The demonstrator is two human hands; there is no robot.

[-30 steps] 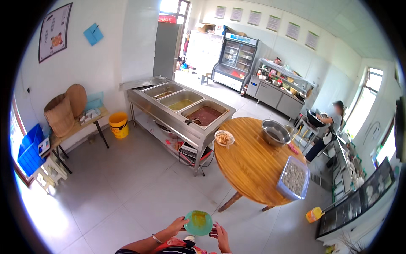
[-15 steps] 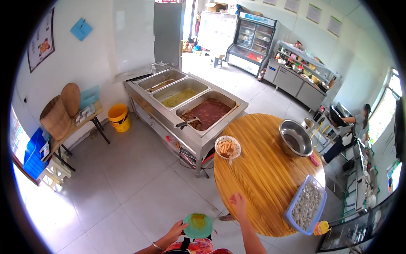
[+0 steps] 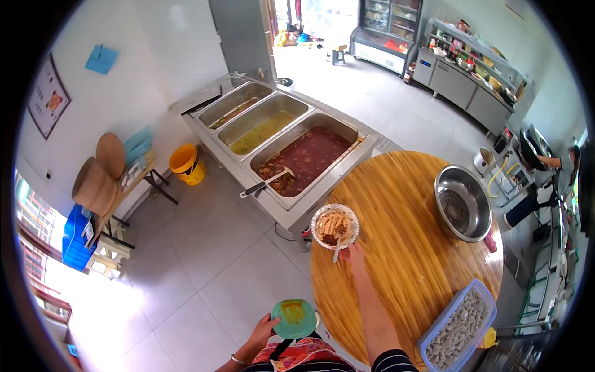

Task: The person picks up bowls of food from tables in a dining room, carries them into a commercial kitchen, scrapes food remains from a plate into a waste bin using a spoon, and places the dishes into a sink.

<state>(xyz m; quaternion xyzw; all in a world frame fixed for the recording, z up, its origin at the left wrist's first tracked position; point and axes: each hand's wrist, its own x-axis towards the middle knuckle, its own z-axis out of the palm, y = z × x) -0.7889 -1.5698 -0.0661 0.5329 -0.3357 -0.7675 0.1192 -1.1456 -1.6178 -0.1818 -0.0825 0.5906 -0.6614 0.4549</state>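
Observation:
My left hand (image 3: pixel 265 328) grips the rim of a small green plate (image 3: pixel 295 317), held low in front of me. A yellow-brown smear lies on the plate. My right hand (image 3: pixel 353 254) reaches over the round wooden table (image 3: pixel 396 266), its fingers extended at the near right rim of a white patterned bowl (image 3: pixel 316 226). Inside that bowl are an orange-brown food and a spoon (image 3: pixel 336 252), its handle pointing toward me. The right hand is just right of the spoon handle; whether it touches the bowl I cannot tell.
A steel basin (image 3: pixel 462 201) and a blue tub (image 3: pixel 427 347) of grey, wrapped-looking pieces stand on the table. Beyond, a steel serving counter (image 3: pixel 297 217) holds three food trays and a ladle (image 3: pixel 266 183). A yellow bucket (image 3: pixel 187 164) stands left; a person (image 3: pixel 551 180) is at far right.
My right hand has moved forward from the table's near edge to the bowl. The left hand still holds the green plate. My view has shifted somewhat.

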